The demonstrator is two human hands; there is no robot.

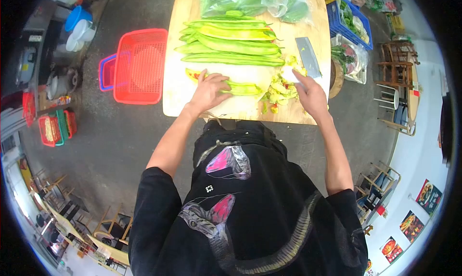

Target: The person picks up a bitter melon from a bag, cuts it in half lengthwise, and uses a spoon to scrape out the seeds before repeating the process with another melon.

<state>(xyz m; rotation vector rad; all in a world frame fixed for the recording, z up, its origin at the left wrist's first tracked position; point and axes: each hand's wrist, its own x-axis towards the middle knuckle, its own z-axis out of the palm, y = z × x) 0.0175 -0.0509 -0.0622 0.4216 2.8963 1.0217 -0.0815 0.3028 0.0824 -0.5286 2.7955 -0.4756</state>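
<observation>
My left hand (210,90) rests with bent fingers over a long light-green vegetable (240,88) lying crosswise on the board, pressing it down. Its left end shows yellow and red. Beside the other end is a heap of yellow-green scraps with red bits (281,92). My right hand (310,94) is at the right side of that heap, fingers curled near a small whitish patch (288,74); what they hold I cannot make out. Farther off, several long green vegetables (231,42) lie side by side. A cleaver (308,57) lies flat to the right of them.
The wooden board (187,107) carries plastic bags of greens (240,1) at its far edge. A red basket (139,66) stands on the floor at left. To the right are a blue crate (353,23) and a white basket (356,59) of vegetables, then wooden chairs (399,59).
</observation>
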